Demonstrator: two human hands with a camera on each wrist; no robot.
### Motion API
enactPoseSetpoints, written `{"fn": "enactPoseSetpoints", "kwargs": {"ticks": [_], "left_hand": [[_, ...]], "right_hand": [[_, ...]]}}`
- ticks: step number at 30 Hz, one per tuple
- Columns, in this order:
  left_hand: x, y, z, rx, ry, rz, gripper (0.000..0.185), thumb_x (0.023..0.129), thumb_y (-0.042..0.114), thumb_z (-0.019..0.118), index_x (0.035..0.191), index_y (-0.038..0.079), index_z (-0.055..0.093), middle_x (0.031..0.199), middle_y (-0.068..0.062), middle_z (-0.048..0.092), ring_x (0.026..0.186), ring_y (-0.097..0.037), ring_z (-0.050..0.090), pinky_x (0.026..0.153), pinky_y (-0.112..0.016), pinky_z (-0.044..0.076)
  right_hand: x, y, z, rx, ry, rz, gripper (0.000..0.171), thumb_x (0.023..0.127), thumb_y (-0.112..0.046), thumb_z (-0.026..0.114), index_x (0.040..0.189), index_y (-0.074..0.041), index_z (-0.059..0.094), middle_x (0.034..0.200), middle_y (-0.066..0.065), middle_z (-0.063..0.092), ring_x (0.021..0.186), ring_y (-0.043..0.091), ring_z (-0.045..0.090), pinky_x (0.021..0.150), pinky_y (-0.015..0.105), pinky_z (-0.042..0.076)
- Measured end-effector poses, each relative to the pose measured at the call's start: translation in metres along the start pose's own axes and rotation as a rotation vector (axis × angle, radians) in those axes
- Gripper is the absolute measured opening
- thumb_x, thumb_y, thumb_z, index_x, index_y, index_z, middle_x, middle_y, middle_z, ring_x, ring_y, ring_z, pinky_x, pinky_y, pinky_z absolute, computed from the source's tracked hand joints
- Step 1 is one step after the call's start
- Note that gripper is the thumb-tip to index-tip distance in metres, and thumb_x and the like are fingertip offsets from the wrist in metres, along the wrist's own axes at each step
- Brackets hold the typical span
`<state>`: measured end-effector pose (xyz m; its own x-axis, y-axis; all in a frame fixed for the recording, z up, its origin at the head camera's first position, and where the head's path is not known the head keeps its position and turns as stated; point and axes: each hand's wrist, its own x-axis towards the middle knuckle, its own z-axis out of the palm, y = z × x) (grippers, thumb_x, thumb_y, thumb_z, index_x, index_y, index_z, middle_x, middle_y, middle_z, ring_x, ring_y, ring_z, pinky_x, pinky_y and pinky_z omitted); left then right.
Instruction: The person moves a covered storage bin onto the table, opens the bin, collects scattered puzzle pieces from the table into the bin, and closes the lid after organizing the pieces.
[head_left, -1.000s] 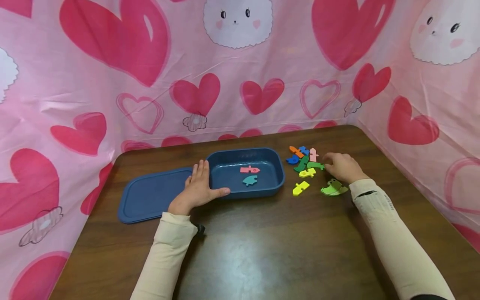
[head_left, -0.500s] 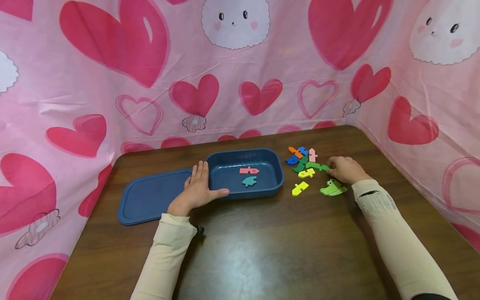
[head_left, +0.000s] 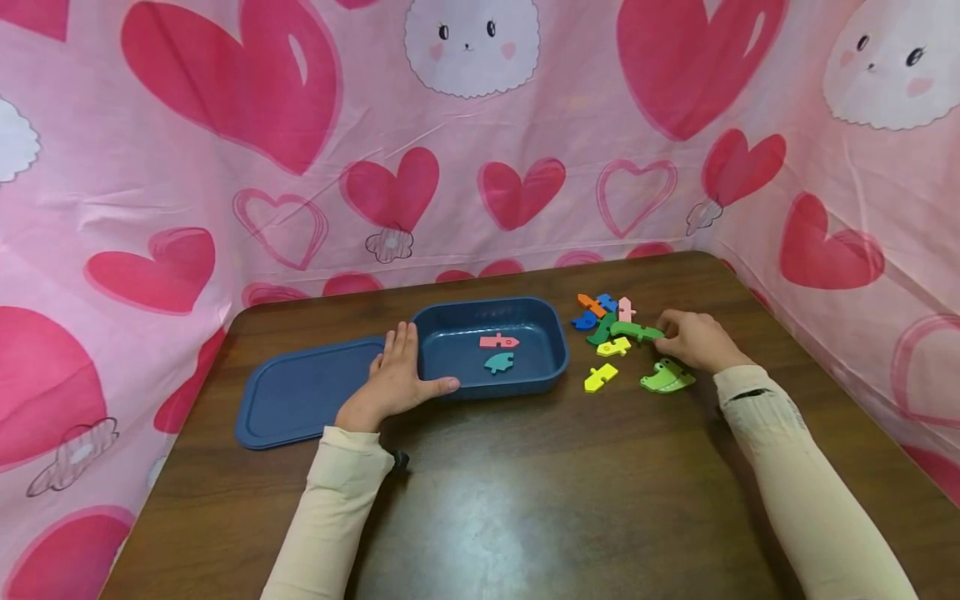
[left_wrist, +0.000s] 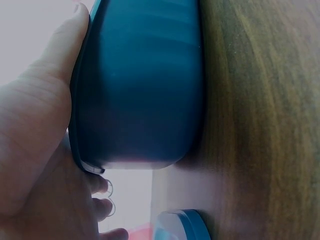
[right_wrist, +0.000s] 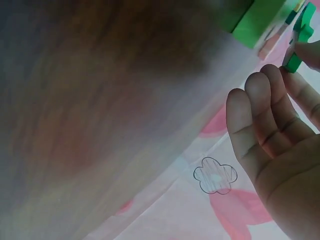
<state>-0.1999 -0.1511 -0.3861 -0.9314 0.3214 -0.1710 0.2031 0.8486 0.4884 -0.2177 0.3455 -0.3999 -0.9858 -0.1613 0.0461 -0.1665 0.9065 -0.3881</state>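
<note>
My left hand [head_left: 390, 383] lies at the left end of a dark blue plastic box [head_left: 517, 387], fingers straight and thumb along the front rim. Inside the box are a coral puzzle piece [head_left: 492, 342] and a teal one [head_left: 499, 362]. Over on the right, my right hand [head_left: 699, 340] pinches one end of a long green puzzle piece [head_left: 636, 332] between thumb and forefinger; the right wrist view shows the other fingers loosely bent. A light green crocodile-head piece [head_left: 667, 377] lies just in front of that hand.
Beside the green piece lie two yellow pieces [head_left: 601, 377], a dark green piece [head_left: 602, 329], a pink one [head_left: 626, 309], an orange one [head_left: 590, 304] and blue ones [head_left: 584, 320]. The blue lid [head_left: 307, 396] lies flat left of the box. A heart-patterned cloth [head_left: 450, 200] hangs behind the table.
My right hand has taken hold of the long green piece's end and shifted slightly to the right with it. My left hand stays at the box.
</note>
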Motion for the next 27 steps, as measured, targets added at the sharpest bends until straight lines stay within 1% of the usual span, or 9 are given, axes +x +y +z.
{"fn": "enactPoseSetpoints", "kwargs": {"ticks": [5, 10, 13, 18, 20, 24, 27], "left_hand": [[0.000, -0.001, 0.000, -0.001, 0.001, 0.000, 0.132, 0.079, 0.077, 0.064, 0.160, 0.003, -0.008, 0.167, -0.017, -0.011, 0.151, -0.039, -0.012, 0.116, -0.066, 0.003], [0.000, -0.003, 0.001, -0.009, 0.001, 0.002, 0.133, 0.078, 0.078, 0.064, 0.160, 0.003, -0.009, 0.167, -0.018, -0.011, 0.151, -0.039, -0.012, 0.115, -0.067, 0.002], [0.001, -0.002, 0.000, -0.014, 0.001, 0.002, 0.132, 0.078, 0.078, 0.064, 0.160, 0.003, -0.008, 0.167, -0.017, -0.011, 0.151, -0.039, -0.012, 0.115, -0.067, 0.002], [0.001, -0.002, -0.001, -0.012, -0.003, 0.000, 0.132, 0.079, 0.077, 0.065, 0.161, 0.003, -0.007, 0.167, -0.017, -0.010, 0.151, -0.039, -0.011, 0.116, -0.066, 0.003], [0.001, -0.002, -0.001, -0.012, -0.005, -0.002, 0.132, 0.078, 0.077, 0.065, 0.161, 0.003, -0.007, 0.167, -0.018, -0.010, 0.151, -0.039, -0.011, 0.116, -0.066, 0.002], [0.001, -0.002, -0.002, -0.010, -0.006, -0.005, 0.132, 0.078, 0.077, 0.065, 0.161, 0.004, -0.007, 0.167, -0.017, -0.010, 0.152, -0.039, -0.012, 0.116, -0.065, 0.003], [0.001, -0.001, -0.002, -0.011, -0.006, -0.006, 0.131, 0.079, 0.076, 0.065, 0.161, 0.004, -0.007, 0.167, -0.017, -0.010, 0.152, -0.039, -0.011, 0.116, -0.065, 0.003]], "right_hand": [[0.000, -0.005, -0.001, 0.020, 0.042, -0.022, 0.019, 0.087, -0.017, 0.072, 0.100, -0.006, 0.064, 0.083, 0.009, 0.066, 0.075, 0.028, 0.059, 0.064, 0.040, 0.046], [-0.001, -0.019, -0.004, 0.058, 0.066, -0.039, 0.020, 0.090, -0.017, 0.073, 0.104, -0.005, 0.065, 0.090, 0.014, 0.068, 0.081, 0.032, 0.062, 0.071, 0.048, 0.049], [0.000, -0.029, -0.006, 0.085, 0.061, -0.048, 0.022, 0.092, -0.017, 0.072, 0.107, -0.004, 0.064, 0.094, 0.016, 0.068, 0.084, 0.034, 0.062, 0.073, 0.050, 0.050], [0.001, -0.048, -0.008, 0.137, 0.049, -0.056, 0.020, 0.092, -0.015, 0.071, 0.109, -0.007, 0.064, 0.094, 0.015, 0.067, 0.083, 0.032, 0.060, 0.071, 0.046, 0.051], [0.002, -0.056, -0.008, 0.150, 0.058, -0.078, 0.019, 0.091, -0.014, 0.071, 0.108, -0.007, 0.065, 0.092, 0.013, 0.067, 0.082, 0.030, 0.060, 0.069, 0.043, 0.051], [0.005, -0.071, -0.009, 0.127, 0.077, -0.146, 0.017, 0.090, -0.011, 0.071, 0.105, -0.007, 0.065, 0.085, 0.008, 0.065, 0.075, 0.025, 0.058, 0.064, 0.039, 0.048], [0.005, -0.084, -0.009, 0.110, 0.070, -0.180, 0.016, 0.089, -0.010, 0.072, 0.102, -0.006, 0.064, 0.081, 0.006, 0.063, 0.070, 0.024, 0.055, 0.061, 0.037, 0.047]]}}
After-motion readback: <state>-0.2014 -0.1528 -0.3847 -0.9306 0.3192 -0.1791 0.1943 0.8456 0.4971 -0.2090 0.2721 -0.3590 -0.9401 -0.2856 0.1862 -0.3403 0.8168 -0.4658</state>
